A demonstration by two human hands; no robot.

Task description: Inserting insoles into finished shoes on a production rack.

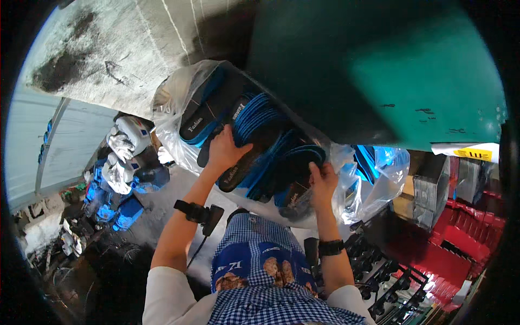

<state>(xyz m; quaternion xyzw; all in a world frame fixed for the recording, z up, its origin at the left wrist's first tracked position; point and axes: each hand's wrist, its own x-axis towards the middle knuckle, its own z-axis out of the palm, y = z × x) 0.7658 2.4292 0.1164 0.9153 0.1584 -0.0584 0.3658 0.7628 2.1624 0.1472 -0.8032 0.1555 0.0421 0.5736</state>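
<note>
Several black insoles with blue edges (265,122) lie in loose stacks inside a clear plastic bag (171,100) in front of me. My left hand (226,150) rests over the insoles on the left side, its thumb stretched to the right and apart from the forefinger. One dark insole (202,155) shows beside that hand; its other fingertips are partly hidden. At the right end of the pile, my right hand (323,181) has its fingers curled at the rim of a stack of insoles (307,153), thumb against the edge. Another black insole (295,197) lies just below.
A large green panel (433,81) rises beyond the bag on the right. A second clear bag with blue-edged pieces (374,168) stands to the right, near cardboard boxes (430,181) and red stacked parts (466,238). Blue-and-white containers (127,162) stand at the left.
</note>
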